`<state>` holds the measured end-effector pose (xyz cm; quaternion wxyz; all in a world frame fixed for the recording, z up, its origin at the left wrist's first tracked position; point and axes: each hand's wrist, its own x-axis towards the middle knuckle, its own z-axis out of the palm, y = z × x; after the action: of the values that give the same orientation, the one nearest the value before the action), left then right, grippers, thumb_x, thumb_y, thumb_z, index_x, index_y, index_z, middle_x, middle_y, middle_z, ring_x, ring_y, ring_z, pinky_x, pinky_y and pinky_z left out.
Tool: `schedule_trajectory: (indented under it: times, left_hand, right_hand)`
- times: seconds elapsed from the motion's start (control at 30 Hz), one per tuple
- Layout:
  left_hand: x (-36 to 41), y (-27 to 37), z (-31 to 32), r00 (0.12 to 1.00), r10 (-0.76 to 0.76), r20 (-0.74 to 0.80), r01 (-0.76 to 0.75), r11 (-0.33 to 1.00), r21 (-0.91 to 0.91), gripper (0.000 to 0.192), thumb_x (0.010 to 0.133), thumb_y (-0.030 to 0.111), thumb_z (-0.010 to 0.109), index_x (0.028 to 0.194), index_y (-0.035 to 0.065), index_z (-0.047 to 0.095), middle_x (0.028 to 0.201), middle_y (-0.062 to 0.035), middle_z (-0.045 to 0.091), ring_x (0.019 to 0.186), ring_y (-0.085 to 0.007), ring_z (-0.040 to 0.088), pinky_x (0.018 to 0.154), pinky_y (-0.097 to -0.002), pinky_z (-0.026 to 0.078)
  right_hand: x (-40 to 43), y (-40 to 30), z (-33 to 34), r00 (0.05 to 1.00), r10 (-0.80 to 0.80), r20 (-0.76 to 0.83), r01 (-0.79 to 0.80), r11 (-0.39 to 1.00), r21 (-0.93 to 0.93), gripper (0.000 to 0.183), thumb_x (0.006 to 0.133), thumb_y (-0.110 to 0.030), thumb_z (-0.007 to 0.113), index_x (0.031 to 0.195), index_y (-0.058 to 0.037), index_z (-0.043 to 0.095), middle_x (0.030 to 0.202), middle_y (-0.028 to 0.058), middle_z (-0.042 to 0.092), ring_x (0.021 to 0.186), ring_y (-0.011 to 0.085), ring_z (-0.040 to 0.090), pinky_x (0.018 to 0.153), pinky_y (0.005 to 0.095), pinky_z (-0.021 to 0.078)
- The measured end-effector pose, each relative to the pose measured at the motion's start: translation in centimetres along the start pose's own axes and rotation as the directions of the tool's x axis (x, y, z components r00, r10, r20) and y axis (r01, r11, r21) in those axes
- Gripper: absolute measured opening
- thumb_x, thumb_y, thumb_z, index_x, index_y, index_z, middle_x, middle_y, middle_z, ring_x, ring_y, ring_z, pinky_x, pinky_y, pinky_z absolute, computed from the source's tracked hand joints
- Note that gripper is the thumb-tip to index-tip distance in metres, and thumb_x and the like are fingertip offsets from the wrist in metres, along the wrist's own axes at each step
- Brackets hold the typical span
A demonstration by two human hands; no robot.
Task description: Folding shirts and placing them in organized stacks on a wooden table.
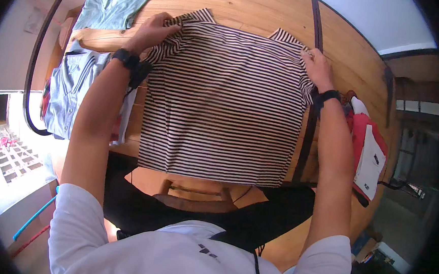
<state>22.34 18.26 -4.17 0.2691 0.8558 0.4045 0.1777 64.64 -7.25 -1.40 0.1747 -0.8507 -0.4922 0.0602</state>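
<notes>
A black-and-white striped shirt [225,107] lies spread on the wooden table [228,4], its hem reaching the near edge. At the upper left, my left hand [156,31] pinches the shirt's shoulder and sleeve between thumb and fingers. My right hand [318,67] grips the fabric at the upper right shoulder, beside the other sleeve. Both collar tips or flaps stick out past the top edge; which part of the shirt they are, I cannot tell. Dark bands are on both wrists.
A folded green T-shirt [112,9] lies at the far left. Nearer on the left is a stack topped by a light blue buttoned shirt [74,88]. Folded red and white garments [370,163] lie on the right. A wooden stool [196,202] stands below the near edge.
</notes>
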Motion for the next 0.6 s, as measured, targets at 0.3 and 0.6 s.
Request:
schedule_trajectory:
  times: [0.3, 0.6]
  left_hand:
    - [1.1, 0.2, -1.8, 0.999, 0.041, 0.023, -0.042, 0.998, 0.043, 0.022, 0.095, 0.022, 0.063, 0.103, 0.0019, 0.062, 0.087, -0.0081, 0.067, 0.079, -0.0173, 0.061, 0.074, -0.0330, 0.050]
    - [5.8, 2.5, -2.9, 0.899, 0.250, -0.359, -0.140, 0.942, 0.306, 0.026, 0.093, 0.028, 0.061, 0.113, 0.0124, 0.062, 0.104, -0.0139, 0.068, 0.102, -0.0347, 0.063, 0.085, -0.0435, 0.049]
  right_hand:
    - [-0.4, 3.9, -0.3, 0.881, 0.104, 0.462, -0.403, 0.678, 0.615, 0.023, 0.078, -0.004, 0.065, 0.100, 0.0011, 0.065, 0.092, 0.0058, 0.068, 0.084, 0.0147, 0.063, 0.076, 0.0285, 0.0498]
    - [5.4, 1.7, -1.8, 0.978, 0.092, -0.188, -0.083, 0.995, 0.052, 0.020, 0.080, -0.011, 0.065, 0.098, -0.0011, 0.065, 0.094, 0.0169, 0.068, 0.094, 0.0327, 0.065, 0.083, 0.0411, 0.0491]
